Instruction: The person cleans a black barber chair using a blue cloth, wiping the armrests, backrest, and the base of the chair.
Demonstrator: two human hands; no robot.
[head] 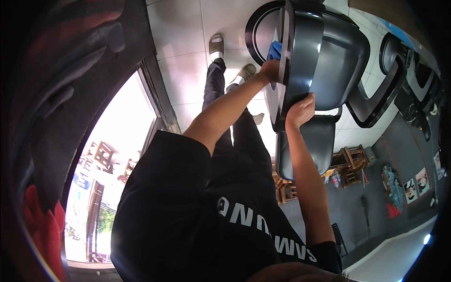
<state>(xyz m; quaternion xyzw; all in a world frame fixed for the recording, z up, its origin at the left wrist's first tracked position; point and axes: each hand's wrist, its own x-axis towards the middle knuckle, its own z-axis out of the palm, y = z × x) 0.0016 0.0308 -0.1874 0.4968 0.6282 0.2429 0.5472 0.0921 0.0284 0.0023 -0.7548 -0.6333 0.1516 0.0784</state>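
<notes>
A black padded salon chair [340, 63] stands before me, with a wide, glossy armrest [306, 53] on its near side. My left hand [270, 70] reaches to the outer side of this armrest and holds a blue cloth [275, 51] against it. Part of the cloth and some of the fingers are hidden behind the armrest's edge. My right hand [301, 111] grips the near end of the same armrest, its thumb lying over the top. Below that hand is another black cushion [308, 146] of the chair.
The chair's round base [264, 31] sits on white floor tiles [179, 24] near my sandalled feet. Another black chair [382, 91] stands to the right. Wooden stools [352, 162] and bottles [335, 179] are by the grey wall. On my left is a bright doorway [116, 141].
</notes>
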